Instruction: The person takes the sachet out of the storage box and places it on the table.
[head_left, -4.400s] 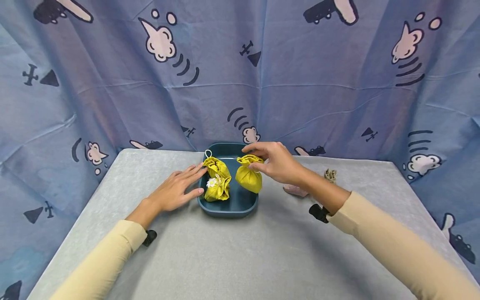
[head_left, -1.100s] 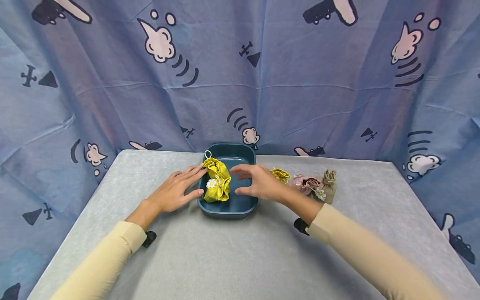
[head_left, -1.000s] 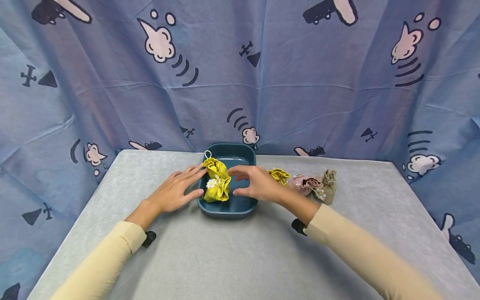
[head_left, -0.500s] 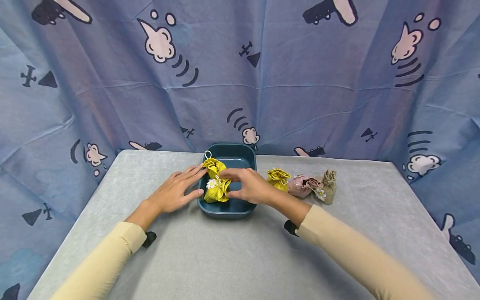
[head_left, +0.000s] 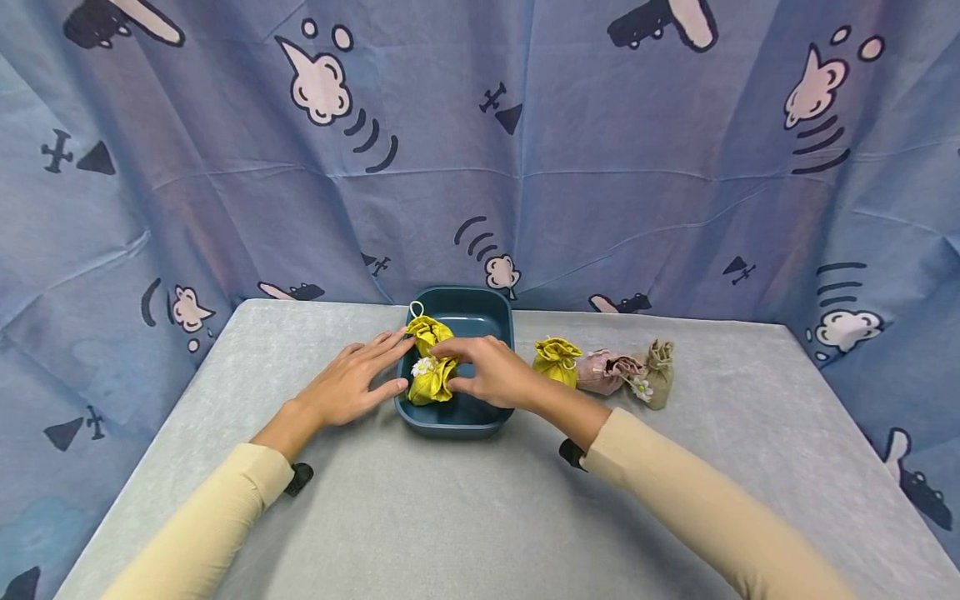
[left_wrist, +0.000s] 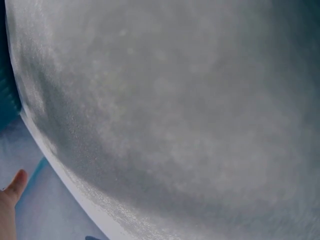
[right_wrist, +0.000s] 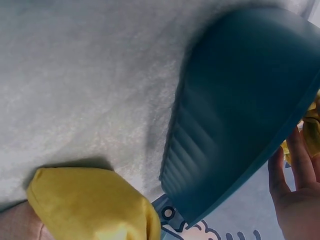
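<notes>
From the head view, a yellow drawstring pouch point(head_left: 431, 371) with a small white daisy lies in the left half of a dark teal tray point(head_left: 480, 310) on the grey worktop point(head_left: 465, 517). The right hand point(head_left: 487, 373) reaches into the tray, its forefinger and thumb closing on the pouch's right side. The left hand point(head_left: 348, 382) lies flat with straight fingers on the worktop, fingertips against the tray's left rim, just beside the pouch. Right of the tray sit a second yellow pouch point(head_left: 556, 361), a pink pouch point(head_left: 606, 372) and a beige pouch point(head_left: 657, 373) in a row, touching one another.

The left wrist view shows only blurred grey worktop point(left_wrist: 190, 110) and one fingertip point(left_wrist: 15, 185) at the lower left edge; no pouch appears.

The right wrist view shows the tray's ribbed outer wall point(right_wrist: 235, 115) from outside, the second yellow pouch point(right_wrist: 92, 202) close beside it, and fingers point(right_wrist: 295, 165) at the right edge touching yellow fabric there.
</notes>
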